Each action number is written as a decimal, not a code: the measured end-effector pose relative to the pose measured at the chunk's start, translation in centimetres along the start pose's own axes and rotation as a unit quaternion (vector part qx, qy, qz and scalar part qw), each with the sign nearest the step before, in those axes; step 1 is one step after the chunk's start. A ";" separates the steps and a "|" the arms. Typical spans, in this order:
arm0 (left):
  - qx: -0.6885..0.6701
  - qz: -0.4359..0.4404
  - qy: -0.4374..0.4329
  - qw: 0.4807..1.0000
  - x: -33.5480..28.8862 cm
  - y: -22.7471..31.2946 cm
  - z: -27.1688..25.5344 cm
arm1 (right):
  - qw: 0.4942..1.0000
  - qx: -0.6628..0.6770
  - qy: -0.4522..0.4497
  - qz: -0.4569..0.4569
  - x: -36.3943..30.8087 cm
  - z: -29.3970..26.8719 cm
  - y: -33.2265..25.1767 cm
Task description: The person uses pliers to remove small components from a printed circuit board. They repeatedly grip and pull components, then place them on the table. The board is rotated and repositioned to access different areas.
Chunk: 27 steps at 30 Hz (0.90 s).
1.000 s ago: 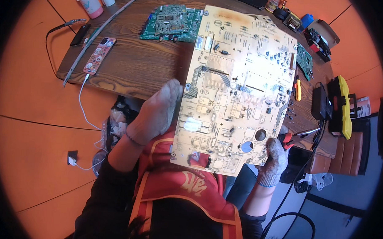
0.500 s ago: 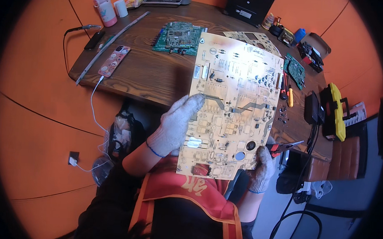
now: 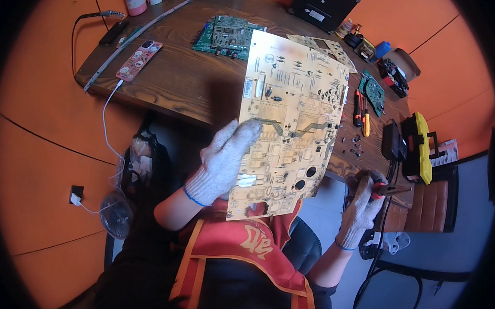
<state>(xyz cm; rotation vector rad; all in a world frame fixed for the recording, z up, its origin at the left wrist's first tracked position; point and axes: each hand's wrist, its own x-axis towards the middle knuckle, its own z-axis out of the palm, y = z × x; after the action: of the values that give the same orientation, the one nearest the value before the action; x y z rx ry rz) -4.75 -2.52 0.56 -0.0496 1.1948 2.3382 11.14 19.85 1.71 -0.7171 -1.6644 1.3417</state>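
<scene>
Head view: the board [image 3: 293,101] is held up in front of the apron [image 3: 212,237], long axis running away from the body, far end leaning slightly right. Left hand [image 3: 220,159], nearer, grasps its left edge. Right hand [image 3: 362,206], closed around pliers [image 3: 394,189], stands apart, right of the board's near end.

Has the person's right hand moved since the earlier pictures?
Yes. The right hand, holding red-handled pliers, has come off the tan board and moved rightward, closer to the yellow toolbox.
</scene>
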 end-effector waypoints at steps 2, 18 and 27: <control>0.006 -0.009 -0.029 1.000 -0.1 0.0 -0.1 | 0.977 -0.084 -0.051 -0.188 0.9 1.3 -0.9; 0.061 -0.064 -0.023 0.996 -0.5 -0.6 -1.2 | 0.737 -0.421 -0.140 -0.511 6.4 10.0 -3.0; 0.082 -0.177 -0.035 0.980 0.9 -1.5 -1.4 | 0.720 -0.468 -0.203 -0.470 8.2 10.3 -2.1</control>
<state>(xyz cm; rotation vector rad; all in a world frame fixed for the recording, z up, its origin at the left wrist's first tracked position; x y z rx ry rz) -5.09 -2.47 -1.67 -0.1125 1.2274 1.9148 -1.65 21.40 5.39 0.0392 -2.5421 -0.1836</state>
